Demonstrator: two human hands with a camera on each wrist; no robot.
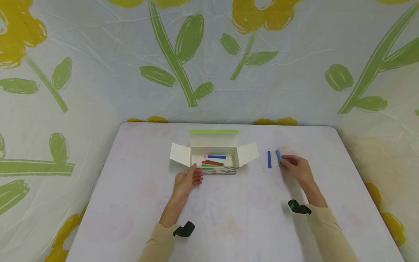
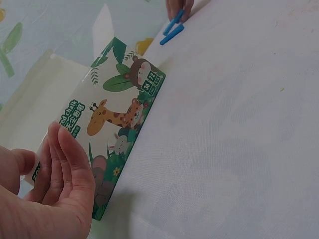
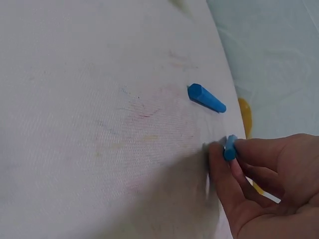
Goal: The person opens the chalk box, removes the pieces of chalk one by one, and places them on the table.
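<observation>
We see the right hand [image 1: 298, 169] pinching light-blue chalk [image 1: 278, 155] between thumb and fingers — just left of that grip lies a dark-blue stick [image 1: 269, 159], long axis pointing away, well apart from the left hand [image 1: 186, 181], which holds the box's [image 1: 229, 171] near rim.

In the head view, the right hand [image 1: 297, 169] covers part of the light blue stick [image 1: 278, 153], print on the box [image 1: 226, 171] is too small to read, and the desk [image 1: 248, 222] runs off the bottom edge. The left wrist view has the left hand [image 2: 62, 186] hiding some lettering; a dark smudge [image 3: 180, 5] tops the right wrist view, too blurred to tell.
</observation>
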